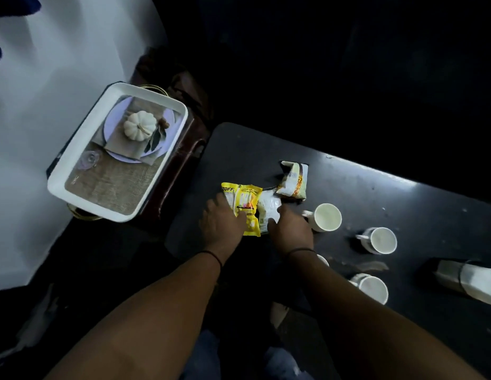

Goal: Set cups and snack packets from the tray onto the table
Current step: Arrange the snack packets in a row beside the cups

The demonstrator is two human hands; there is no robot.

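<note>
A yellow snack packet lies on the dark table, with a white packet beside it and a third packet just beyond. My left hand rests on the yellow packet, fingers gripping its near edge. My right hand holds the white packet's near corner. Three white cups stand on the table to the right: one next to my right hand, one farther right, one nearer me. The white-rimmed tray sits to the left, off the table, with a printed pumpkin picture on its floor.
A fourth cup rim peeks out behind my right wrist. A metallic flask or pouch lies at the table's right edge. The tray rests on a dark wooden stand. A white wall or sheet fills the left.
</note>
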